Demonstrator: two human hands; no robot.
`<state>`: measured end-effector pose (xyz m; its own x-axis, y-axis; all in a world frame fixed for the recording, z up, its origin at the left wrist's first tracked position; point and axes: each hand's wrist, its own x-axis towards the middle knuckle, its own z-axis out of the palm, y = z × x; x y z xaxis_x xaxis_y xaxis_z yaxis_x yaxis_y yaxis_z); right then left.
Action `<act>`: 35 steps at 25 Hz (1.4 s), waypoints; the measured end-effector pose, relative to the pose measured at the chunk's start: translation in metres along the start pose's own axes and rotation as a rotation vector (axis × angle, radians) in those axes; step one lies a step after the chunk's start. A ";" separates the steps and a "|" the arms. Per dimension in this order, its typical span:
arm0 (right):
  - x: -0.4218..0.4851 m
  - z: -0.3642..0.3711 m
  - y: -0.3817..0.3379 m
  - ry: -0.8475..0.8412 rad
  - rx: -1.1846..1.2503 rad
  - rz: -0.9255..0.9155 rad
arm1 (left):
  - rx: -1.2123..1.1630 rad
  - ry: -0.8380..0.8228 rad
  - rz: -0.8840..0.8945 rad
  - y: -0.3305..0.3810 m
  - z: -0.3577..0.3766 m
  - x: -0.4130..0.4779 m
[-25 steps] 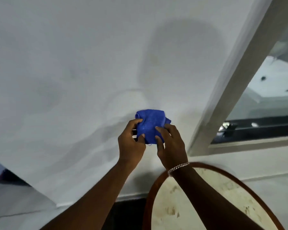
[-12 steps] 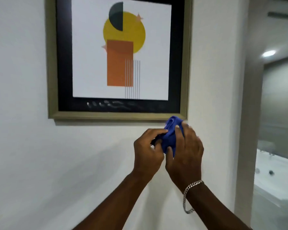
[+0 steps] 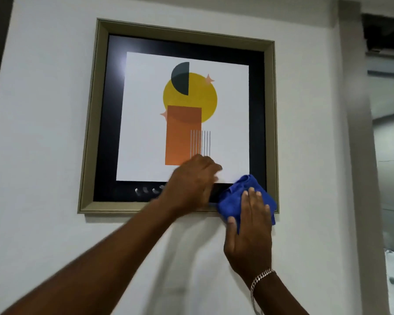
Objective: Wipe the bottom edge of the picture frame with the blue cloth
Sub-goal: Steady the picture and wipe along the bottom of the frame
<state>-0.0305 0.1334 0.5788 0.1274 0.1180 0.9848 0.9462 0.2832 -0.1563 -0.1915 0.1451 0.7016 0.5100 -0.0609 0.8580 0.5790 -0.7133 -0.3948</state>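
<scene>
A square picture frame (image 3: 89,137) with an olive-gold moulding hangs on the white wall; inside are a black mat and a print with a yellow circle and an orange rectangle. My right hand (image 3: 249,233) presses the bunched blue cloth (image 3: 233,197) flat against the frame's bottom right corner, covering that end of the bottom edge. My left hand (image 3: 191,185) rests against the glass and lower mat just left of the cloth, fingers loosely curled and blurred, holding nothing that I can see.
White wall surrounds the frame. A vertical wall corner or door jamb (image 3: 355,155) stands to the right, with a dim room behind glass (image 3: 391,167) beyond it. A silver bracelet (image 3: 261,279) is on my right wrist.
The view swung up from the wall and a round table to the picture. Both hands rose from holding the cloth together; the left let go and the right pressed it onto the frame's bottom right corner.
</scene>
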 end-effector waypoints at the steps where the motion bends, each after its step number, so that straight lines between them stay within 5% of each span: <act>1: 0.003 0.004 -0.004 0.024 -0.003 0.031 | 0.078 0.015 0.066 -0.018 -0.005 0.007; 6: 0.016 0.022 -0.007 0.197 -0.084 0.066 | 0.388 -0.135 0.326 -0.083 -0.016 0.029; 9: 0.014 0.025 0.011 0.253 -0.126 -0.034 | 0.540 -0.111 0.298 -0.098 -0.012 0.031; 11: 0.025 0.032 0.004 0.320 -0.105 0.060 | 0.576 -0.098 0.265 -0.098 -0.008 0.031; 23: 0.012 0.029 0.008 0.208 -0.095 -0.106 | 0.589 -0.097 0.267 -0.094 -0.010 0.031; 26: 0.016 0.035 -0.006 0.225 -0.086 0.013 | 0.578 -0.101 0.257 -0.093 -0.009 0.032; 30: -0.002 0.043 -0.012 0.166 -0.122 -0.147 | 0.569 -0.082 0.230 -0.095 -0.010 0.032; 35: 0.014 0.051 -0.029 0.246 -0.057 -0.045 | 0.566 -0.061 0.237 -0.097 -0.008 0.033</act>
<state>-0.0709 0.1759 0.5934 0.1467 -0.1307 0.9805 0.9669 0.2279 -0.1143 -0.2362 0.2065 0.7708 0.6922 -0.1201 0.7116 0.6846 -0.2026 -0.7002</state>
